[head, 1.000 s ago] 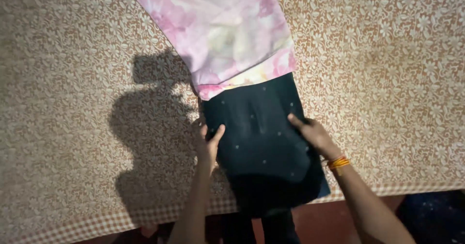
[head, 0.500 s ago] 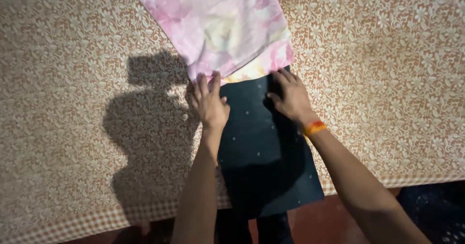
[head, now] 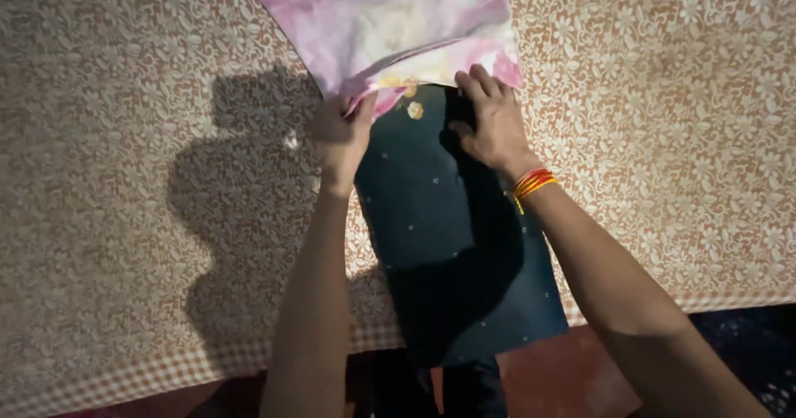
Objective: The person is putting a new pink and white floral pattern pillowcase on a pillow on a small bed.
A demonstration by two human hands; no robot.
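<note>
Pink, tie-dye-looking cotton cloth (head: 390, 20) overlaps the top of a dark navy dotted fabric panel (head: 452, 227) on the lace-patterned tablecloth (head: 124, 177). Left hand (head: 342, 132) pinches the pink edge, probably lifting it; right hand (head: 489, 123) lies flat, pinning the navy piece.

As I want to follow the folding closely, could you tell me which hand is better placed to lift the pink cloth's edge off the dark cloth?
Probably the left hand: it pinches the pink cloth edge, while the right hand rests flat on the dark cloth.
</note>
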